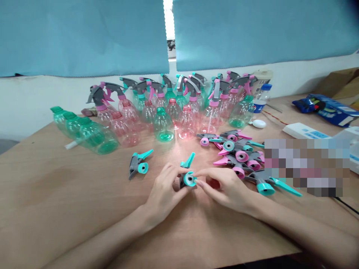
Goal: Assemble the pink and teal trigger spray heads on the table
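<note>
A grey and turquoise trigger spray head (190, 179) is held above the wooden table, its round collar opening facing me and its turquoise lever pointing up. My left hand (165, 186) grips its body from the left, thumb below and fingers above. At the collar's right edge, the thumb and index finger of my right hand (227, 188) pinch the rim. Another turquoise spray head (138, 164) lies on the table to the left. Right of my hands is a pile of pink and turquoise spray heads (241, 156), with one large turquoise one (266, 188) nearest my right wrist.
Clear green and pink bottles stand across the back, several topped with spray heads; a green bottle (164, 127) and a pink bottle (187, 125) are open. Green bottles (95, 136) lean at left. A power strip (305, 132), blue packet (333, 110) and blue-capped bottle (262, 99) occupy the right.
</note>
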`<control>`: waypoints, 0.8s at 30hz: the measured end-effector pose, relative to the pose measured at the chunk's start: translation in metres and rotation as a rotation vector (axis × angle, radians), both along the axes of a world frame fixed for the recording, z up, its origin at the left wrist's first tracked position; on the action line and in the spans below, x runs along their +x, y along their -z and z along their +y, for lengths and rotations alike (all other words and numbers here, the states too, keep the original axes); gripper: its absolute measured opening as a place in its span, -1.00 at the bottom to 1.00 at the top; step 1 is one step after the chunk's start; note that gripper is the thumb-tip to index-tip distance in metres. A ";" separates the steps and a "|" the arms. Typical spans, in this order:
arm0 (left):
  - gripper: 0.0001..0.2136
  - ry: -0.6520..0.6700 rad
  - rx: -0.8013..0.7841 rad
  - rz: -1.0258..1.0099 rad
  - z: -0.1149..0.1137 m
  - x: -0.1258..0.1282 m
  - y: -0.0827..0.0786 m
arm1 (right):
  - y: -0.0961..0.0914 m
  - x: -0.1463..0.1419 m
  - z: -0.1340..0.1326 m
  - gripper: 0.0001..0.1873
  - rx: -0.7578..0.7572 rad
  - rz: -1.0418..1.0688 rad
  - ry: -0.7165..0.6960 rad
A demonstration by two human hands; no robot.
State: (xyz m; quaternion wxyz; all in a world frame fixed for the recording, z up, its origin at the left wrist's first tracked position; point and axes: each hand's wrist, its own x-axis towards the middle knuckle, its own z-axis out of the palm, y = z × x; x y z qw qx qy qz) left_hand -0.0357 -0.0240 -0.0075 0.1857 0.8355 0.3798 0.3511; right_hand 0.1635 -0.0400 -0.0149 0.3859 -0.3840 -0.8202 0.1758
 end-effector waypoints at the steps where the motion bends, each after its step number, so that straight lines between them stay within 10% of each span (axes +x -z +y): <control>1: -0.81 0.007 0.000 -0.004 0.000 0.000 0.001 | 0.001 0.000 -0.001 -0.75 0.011 -0.013 0.002; 24: -0.76 0.097 0.023 0.000 0.000 -0.002 0.003 | 0.001 -0.004 -0.003 -0.83 -0.021 0.004 -0.038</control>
